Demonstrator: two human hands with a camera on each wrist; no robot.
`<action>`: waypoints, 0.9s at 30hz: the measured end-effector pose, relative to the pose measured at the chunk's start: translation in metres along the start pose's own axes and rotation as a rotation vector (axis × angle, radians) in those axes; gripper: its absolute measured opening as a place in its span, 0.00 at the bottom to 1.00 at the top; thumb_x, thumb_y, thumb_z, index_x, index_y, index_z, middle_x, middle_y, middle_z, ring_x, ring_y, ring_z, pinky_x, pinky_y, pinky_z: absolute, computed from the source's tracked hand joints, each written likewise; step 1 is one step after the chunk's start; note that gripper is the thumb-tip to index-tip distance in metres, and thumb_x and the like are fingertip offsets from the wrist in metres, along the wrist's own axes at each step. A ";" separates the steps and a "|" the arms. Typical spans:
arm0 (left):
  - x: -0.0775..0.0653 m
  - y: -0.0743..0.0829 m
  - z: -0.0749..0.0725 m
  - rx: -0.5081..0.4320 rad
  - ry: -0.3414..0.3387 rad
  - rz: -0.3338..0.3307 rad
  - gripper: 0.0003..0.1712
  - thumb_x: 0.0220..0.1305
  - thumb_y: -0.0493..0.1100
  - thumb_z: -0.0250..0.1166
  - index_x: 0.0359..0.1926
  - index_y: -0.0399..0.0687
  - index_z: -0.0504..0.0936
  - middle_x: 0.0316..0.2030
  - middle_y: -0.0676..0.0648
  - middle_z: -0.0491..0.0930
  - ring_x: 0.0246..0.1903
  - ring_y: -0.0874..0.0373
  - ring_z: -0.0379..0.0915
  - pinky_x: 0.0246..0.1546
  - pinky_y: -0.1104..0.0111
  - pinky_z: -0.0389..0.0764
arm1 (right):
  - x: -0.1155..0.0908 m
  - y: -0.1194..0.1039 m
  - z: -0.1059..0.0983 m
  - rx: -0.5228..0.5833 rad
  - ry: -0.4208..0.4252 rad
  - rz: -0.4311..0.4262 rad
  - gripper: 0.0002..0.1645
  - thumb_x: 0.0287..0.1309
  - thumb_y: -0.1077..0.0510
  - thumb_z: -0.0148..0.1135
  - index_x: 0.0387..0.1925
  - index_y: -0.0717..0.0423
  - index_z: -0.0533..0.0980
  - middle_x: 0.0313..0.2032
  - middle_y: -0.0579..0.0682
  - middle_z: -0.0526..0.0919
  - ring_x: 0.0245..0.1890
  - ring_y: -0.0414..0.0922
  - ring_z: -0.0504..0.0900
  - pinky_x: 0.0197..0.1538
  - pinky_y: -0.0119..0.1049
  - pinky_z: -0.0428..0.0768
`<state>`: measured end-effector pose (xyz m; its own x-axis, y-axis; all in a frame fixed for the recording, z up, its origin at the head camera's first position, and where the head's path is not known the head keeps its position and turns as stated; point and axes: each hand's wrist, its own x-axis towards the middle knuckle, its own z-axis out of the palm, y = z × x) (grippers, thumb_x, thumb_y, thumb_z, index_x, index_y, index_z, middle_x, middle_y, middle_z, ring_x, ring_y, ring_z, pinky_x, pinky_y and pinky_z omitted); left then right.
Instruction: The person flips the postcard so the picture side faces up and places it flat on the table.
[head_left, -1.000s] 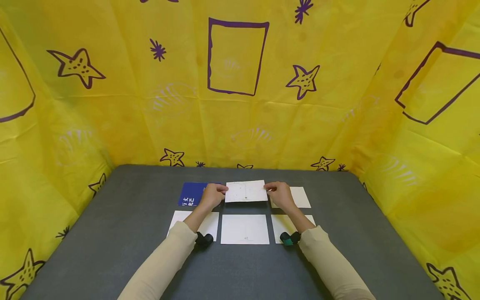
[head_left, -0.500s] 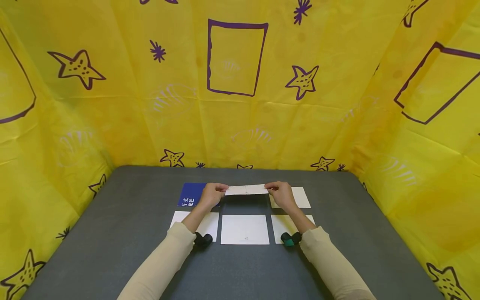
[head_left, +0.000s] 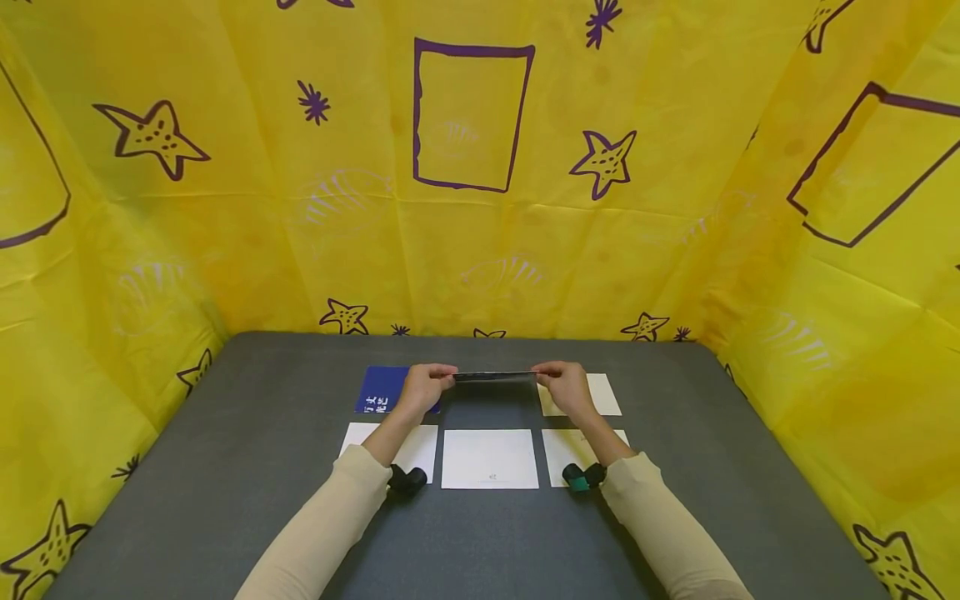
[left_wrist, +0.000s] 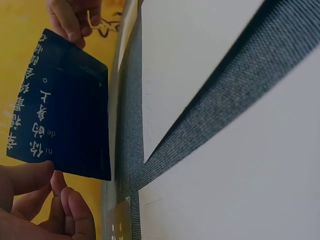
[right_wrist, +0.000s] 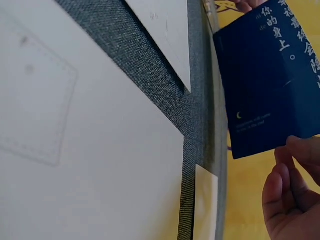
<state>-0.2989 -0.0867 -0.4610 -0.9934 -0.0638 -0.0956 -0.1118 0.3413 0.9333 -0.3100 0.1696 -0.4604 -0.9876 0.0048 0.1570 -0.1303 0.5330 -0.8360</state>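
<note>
Both hands hold one dark blue postcard point(left_wrist: 70, 105) with white Chinese lettering above the table, in the gap of the back row. My left hand point(head_left: 425, 389) pinches its left edge between thumb and fingers, and my right hand point(head_left: 562, 387) pinches its right edge. In the head view the card is tipped almost edge-on, a thin dark strip. The right wrist view shows a small yellow moon and fine print on the blue face point(right_wrist: 270, 75).
On the dark grey table point(head_left: 480, 542) lie a blue card point(head_left: 382, 387) at back left, a pale card point(head_left: 600, 394) at back right, and a front row of white cards: left point(head_left: 416, 454), middle point(head_left: 490, 458) and right point(head_left: 558, 450). Yellow patterned cloth point(head_left: 480, 250) surrounds the table.
The held postcard has tilted from showing its white face, through a narrow band, to nearly edge-on. Both hands have stayed almost in place; the cards on the table have not moved.
</note>
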 end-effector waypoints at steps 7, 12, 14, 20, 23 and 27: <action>-0.001 0.003 -0.001 -0.032 0.017 0.018 0.12 0.63 0.34 0.63 0.47 0.38 0.85 0.47 0.38 0.84 0.48 0.46 0.79 0.52 0.57 0.77 | 0.001 0.001 -0.002 0.024 0.015 0.021 0.09 0.57 0.66 0.64 0.39 0.65 0.84 0.37 0.62 0.87 0.30 0.44 0.76 0.30 0.29 0.71; -0.001 0.006 -0.002 -0.068 0.039 0.021 0.12 0.62 0.35 0.64 0.46 0.35 0.85 0.46 0.37 0.84 0.45 0.47 0.79 0.47 0.61 0.78 | 0.001 0.000 -0.003 0.052 0.028 0.040 0.09 0.57 0.65 0.65 0.38 0.66 0.84 0.36 0.61 0.87 0.26 0.41 0.74 0.29 0.29 0.72; -0.001 0.008 -0.003 -0.077 0.048 0.019 0.12 0.62 0.36 0.65 0.46 0.35 0.85 0.45 0.37 0.84 0.43 0.49 0.78 0.44 0.65 0.78 | 0.002 0.000 -0.003 0.062 0.031 0.048 0.09 0.57 0.65 0.65 0.39 0.66 0.84 0.36 0.61 0.87 0.25 0.40 0.74 0.30 0.29 0.72; -0.002 0.010 -0.003 -0.087 0.064 0.028 0.11 0.62 0.37 0.66 0.44 0.35 0.86 0.43 0.37 0.85 0.40 0.52 0.76 0.36 0.72 0.73 | 0.003 0.000 -0.004 0.094 0.038 0.074 0.10 0.57 0.64 0.65 0.40 0.65 0.84 0.36 0.60 0.87 0.27 0.42 0.75 0.30 0.30 0.73; -0.003 0.010 -0.002 -0.089 0.069 0.032 0.11 0.62 0.37 0.66 0.44 0.36 0.86 0.43 0.37 0.84 0.39 0.52 0.75 0.36 0.72 0.73 | 0.002 -0.001 -0.005 0.109 0.038 0.089 0.10 0.58 0.63 0.65 0.41 0.64 0.84 0.37 0.60 0.87 0.29 0.43 0.76 0.31 0.30 0.74; -0.003 0.010 -0.002 -0.093 0.077 0.037 0.11 0.62 0.38 0.66 0.44 0.36 0.86 0.43 0.38 0.85 0.40 0.52 0.75 0.37 0.72 0.73 | 0.002 -0.001 -0.006 0.125 0.036 0.097 0.11 0.58 0.64 0.65 0.42 0.65 0.83 0.38 0.60 0.86 0.31 0.43 0.76 0.32 0.30 0.75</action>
<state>-0.2966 -0.0852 -0.4502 -0.9914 -0.1255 -0.0369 -0.0683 0.2565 0.9641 -0.3115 0.1737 -0.4558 -0.9925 0.0829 0.0898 -0.0470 0.4191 -0.9067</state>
